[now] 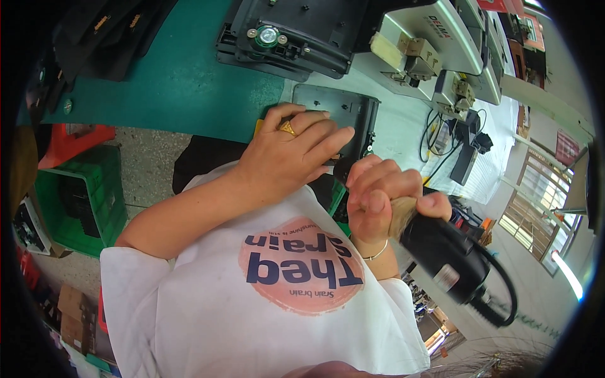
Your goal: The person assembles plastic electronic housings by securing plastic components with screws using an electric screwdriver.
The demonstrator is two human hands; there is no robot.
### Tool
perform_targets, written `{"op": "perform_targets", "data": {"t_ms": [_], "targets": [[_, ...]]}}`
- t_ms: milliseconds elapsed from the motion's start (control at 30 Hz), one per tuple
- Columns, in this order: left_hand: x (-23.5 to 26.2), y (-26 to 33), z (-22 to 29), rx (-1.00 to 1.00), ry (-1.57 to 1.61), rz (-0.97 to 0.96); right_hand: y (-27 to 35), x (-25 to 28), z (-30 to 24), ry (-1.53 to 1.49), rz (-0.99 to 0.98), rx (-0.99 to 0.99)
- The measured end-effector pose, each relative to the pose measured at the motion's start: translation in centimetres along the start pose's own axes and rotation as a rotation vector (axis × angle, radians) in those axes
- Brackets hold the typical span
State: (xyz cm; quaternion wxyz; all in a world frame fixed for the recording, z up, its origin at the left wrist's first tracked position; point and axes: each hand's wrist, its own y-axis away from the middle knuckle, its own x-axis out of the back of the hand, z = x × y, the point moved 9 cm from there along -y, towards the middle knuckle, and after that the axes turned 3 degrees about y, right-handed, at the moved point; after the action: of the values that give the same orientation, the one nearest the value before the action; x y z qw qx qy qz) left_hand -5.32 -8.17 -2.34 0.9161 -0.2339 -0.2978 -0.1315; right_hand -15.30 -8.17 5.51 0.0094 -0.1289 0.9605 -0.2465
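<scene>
My right hand (387,192) is wrapped around a black electric screwdriver (444,255), gripping it at a tan wrapped section. The tool slants, its cord end toward the lower right and its dark front end toward the panel; its tip is hidden behind my hands. My left hand (293,148), a gold ring on one finger, rests over the near side of a black plastic panel (337,104). Its fingers are bent but apart, reaching across the panel, with the thumb partly hidden below. Small metal fittings show along the panel's right edge.
Beyond the panel, stacked black housings (315,34) lie on the green mat (183,63). Pale machines with metal heads (422,60) stand at the right, beside coiled black cables (435,142). Dark sheets (113,31) lie far left; a green crate (110,195) stands below the table.
</scene>
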Motion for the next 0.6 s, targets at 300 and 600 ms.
{"op": "perform_targets", "data": {"t_ms": [300, 600], "targets": [[0.0, 0.2, 0.4, -0.074, -0.013, 0.04, -0.6, 3.0, 1.3, -0.041, 0.257, -0.068], [-0.2, 0.4, 1.3, -0.124, -0.122, 0.004, -0.1, 10.6, -1.5, -0.097, 0.527, 0.014]]}}
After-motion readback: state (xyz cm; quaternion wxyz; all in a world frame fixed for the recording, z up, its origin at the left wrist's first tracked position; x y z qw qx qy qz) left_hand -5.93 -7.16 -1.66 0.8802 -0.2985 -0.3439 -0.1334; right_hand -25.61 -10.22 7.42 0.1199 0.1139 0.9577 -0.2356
